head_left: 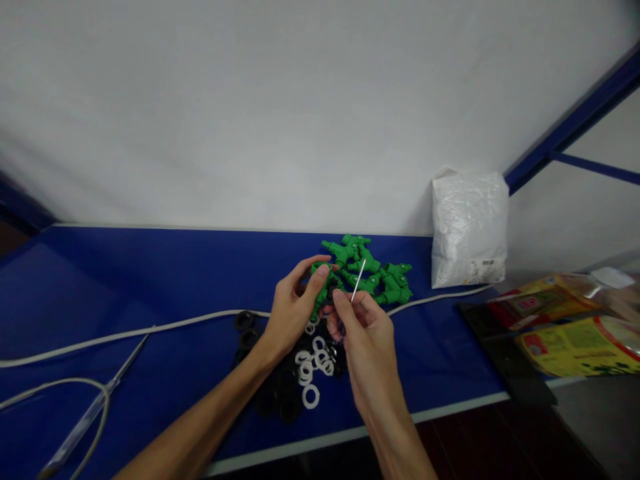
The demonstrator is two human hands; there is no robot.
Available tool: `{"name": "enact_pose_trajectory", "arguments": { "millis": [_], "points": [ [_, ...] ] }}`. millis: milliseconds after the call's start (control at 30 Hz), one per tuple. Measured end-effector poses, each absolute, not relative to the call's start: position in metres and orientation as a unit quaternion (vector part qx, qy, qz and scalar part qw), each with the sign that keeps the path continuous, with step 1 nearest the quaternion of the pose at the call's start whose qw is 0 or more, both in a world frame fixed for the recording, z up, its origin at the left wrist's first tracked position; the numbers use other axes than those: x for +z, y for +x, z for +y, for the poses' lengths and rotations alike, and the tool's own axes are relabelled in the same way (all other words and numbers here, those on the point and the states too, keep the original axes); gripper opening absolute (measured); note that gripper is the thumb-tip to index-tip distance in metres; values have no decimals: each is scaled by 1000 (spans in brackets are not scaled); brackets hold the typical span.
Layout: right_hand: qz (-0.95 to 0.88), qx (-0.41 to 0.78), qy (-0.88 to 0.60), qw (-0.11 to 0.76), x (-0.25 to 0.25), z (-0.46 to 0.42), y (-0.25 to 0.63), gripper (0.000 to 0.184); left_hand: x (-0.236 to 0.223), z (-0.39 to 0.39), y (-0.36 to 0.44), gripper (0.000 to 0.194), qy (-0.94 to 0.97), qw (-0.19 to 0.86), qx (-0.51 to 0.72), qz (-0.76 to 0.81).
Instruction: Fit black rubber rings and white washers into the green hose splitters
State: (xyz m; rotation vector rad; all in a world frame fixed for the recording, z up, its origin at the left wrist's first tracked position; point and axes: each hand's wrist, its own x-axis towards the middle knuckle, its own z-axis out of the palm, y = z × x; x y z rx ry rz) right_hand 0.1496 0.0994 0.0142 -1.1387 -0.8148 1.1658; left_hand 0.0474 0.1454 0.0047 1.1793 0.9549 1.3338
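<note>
My left hand is closed around a green plastic hose fitting, its thumb pressed on the near side. In my right hand is a slim screwdriver, its bare metal shaft pointing up and away; its handle is mostly hidden by the fingers. The right fingertips meet a small black piece at the fitting's side; whether they grip it I cannot tell. Behind the hands lies a pile of similar green fittings. Below them are several white ring washers and black rings, partly covered by my left forearm.
A pale cable crosses the blue tabletop behind the hands. At left lie a looped cord and a long thin clear-bodied item. A white plastic-wrapped package leans against the wall; colourful bags lie at right.
</note>
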Motion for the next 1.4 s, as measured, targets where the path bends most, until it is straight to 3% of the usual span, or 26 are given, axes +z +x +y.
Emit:
{"name": "enact_pose_trajectory", "arguments": {
  "millis": [333, 600, 700, 933, 1100, 1300, 1400],
  "points": [
    [-559, 282, -549, 554, 7, 96, 157, 18, 8, 148, 50, 51, 424, 608, 540, 399],
    [-710, 58, -475, 516, -2, 103, 166, 12, 6, 147, 49, 49, 392, 658, 517, 382],
    [-712, 56, -468, 520, -4, 105, 165, 12, 5, 147, 49, 49, 385, 666, 513, 380],
    [-623, 214, -533, 531, 5, 100, 154, 17, 4, 147, 48, 47, 394, 612, 550, 409],
    [-631, 227, -533, 517, 6, 101, 155, 18, 6, 147, 46, 46, 408, 586, 564, 415],
    [-689, 164, -499, 500, 9, 104, 163, 3, 5, 152, 46, 47, 349, 717, 504, 332],
    [-690, 143, -496, 507, 11, 103, 162, 8, 9, 153, 44, 43, 311, 762, 476, 311]
  ]
}}
